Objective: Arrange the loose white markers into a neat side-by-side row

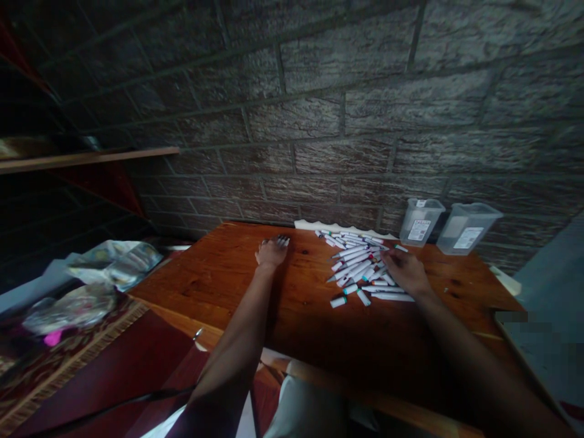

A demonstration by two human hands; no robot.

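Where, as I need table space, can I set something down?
On the table, left of the left hand; also between the markers and the near edge. Crowded: at the right hand, among markers, and back right, by the tubs.

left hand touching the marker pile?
Apart. The head view shows bare tabletop between the left hand and the nearest edge of the marker pile.
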